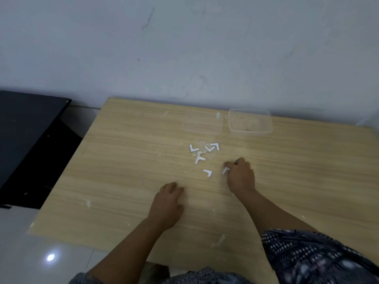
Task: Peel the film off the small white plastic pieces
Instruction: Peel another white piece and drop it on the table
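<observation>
While the right hand [240, 174] pinches one small white plastic piece [225, 170] with curled fingers just below the loose cluster of white pieces [203, 152] on the wooden table [123, 160], the left hand [167, 203] rests flat nearer the person, and a clear container [250, 122] sits beyond the cluster.

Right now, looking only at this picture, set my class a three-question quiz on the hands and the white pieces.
1. True or false: the left hand holds a white piece.
2. Which hand touches a white piece? A) left B) right C) neither
3. Fill in: the clear container stands at the table's ____ edge, by the wall.

Key: 1 false, it rests on the table with nothing in it. 2 B, the right hand curls its fingers on the piece. 3 far.
</observation>
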{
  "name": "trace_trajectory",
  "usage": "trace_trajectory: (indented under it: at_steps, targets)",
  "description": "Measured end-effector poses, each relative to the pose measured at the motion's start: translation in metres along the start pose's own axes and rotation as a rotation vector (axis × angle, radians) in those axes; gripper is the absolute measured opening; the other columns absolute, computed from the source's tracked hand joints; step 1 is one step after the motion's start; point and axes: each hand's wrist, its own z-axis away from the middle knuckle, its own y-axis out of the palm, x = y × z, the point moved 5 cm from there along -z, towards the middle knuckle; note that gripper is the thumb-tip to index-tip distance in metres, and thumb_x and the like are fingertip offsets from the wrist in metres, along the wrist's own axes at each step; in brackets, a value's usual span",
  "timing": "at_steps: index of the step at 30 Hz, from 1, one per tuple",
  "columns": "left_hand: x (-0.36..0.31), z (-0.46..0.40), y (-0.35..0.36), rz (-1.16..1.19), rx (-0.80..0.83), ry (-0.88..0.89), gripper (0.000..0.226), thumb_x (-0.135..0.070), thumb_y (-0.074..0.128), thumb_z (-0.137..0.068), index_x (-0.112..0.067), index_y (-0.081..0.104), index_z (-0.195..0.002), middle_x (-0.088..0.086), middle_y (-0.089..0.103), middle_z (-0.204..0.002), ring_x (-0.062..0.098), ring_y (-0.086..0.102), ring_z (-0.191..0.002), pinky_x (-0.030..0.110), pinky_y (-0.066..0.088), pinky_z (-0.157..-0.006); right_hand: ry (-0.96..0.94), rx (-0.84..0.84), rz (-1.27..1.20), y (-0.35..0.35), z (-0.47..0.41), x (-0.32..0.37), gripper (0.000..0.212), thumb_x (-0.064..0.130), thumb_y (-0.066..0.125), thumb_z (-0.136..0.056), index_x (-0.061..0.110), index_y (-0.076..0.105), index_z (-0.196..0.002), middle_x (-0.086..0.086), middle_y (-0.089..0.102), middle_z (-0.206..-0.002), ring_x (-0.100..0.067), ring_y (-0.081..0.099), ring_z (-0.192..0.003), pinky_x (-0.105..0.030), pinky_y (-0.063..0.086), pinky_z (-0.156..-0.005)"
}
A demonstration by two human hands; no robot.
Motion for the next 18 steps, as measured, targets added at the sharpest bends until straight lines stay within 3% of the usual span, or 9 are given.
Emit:
trace_trajectory:
  at_steps: [4,11,15,18]
  targets:
    - [0.010,-0.002,-0.006,-0.040,0.058,0.047,0.063,-0.035,0.058,-0.089,-0.025,0.036,-0.148,0.005,0.025,-0.158,0.024,0.022,-0.144,0.034,0.028,-0.114,0.039,-0.052,-0.005,-0.001,0.006,0.006,0.031,0.006,0.054,-0.089,0.016,0.066,-0.116,-0.012,0.057,-0.113,-0.031,0.051,-0.104,-0.037,0.042,-0.081]
    - [0.022,-0.016,-0.029,0.013,0.081,0.100,0.064,-0.034,0.058,-0.090,-0.025,0.033,-0.149,0.005,0.026,-0.158,0.024,0.024,-0.143,0.036,0.026,-0.116,0.146,-0.045,-0.023,-0.002,0.024,0.016,0.023,0.010,0.051,-0.089,0.020,0.060,-0.107,-0.004,0.067,-0.102,-0.029,0.058,-0.094,-0.033,0.038,-0.073]
    - [0.020,-0.027,-0.045,0.099,0.033,0.169,0.060,-0.027,0.060,-0.090,-0.025,0.039,-0.146,0.004,0.036,-0.152,0.023,0.031,-0.140,0.029,0.026,-0.114,0.283,-0.078,-0.316,-0.007,0.033,0.028,0.014,0.016,0.054,-0.093,0.021,0.062,-0.105,-0.002,0.069,-0.094,-0.028,0.063,-0.089,-0.032,0.043,-0.070]
    - [0.010,-0.036,-0.066,0.228,-0.084,0.253,0.056,-0.015,0.063,-0.088,-0.026,0.047,-0.141,0.000,0.051,-0.141,0.020,0.041,-0.131,0.017,0.026,-0.104,0.316,-0.136,-0.584,-0.018,0.039,0.047,0.013,0.016,0.065,-0.089,0.020,0.065,-0.101,0.006,0.066,-0.087,-0.018,0.062,-0.081,-0.025,0.042,-0.066]
